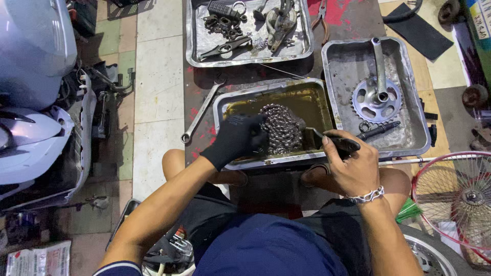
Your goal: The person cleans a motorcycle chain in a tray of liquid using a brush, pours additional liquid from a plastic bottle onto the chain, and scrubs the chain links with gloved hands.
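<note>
My left hand [236, 138], in a black glove, grips a bunched metal bicycle chain [280, 128] over a steel tray [228, 101] of yellowish oily liquid. My bare right hand [349, 166], with a chain bracelet at the wrist, holds a dark-handled brush [327, 139] whose bristles press against the right side of the chain. I am squatting, with both knees just below the tray.
A second tray [343, 56] to the right holds a crank arm with chainring [378, 97] and a bolt. A far tray [302, 48] holds several small parts. A long wrench [200, 112] lies on the floor. A scooter [36, 102] stands left; a spoked wheel [460, 194] lies right.
</note>
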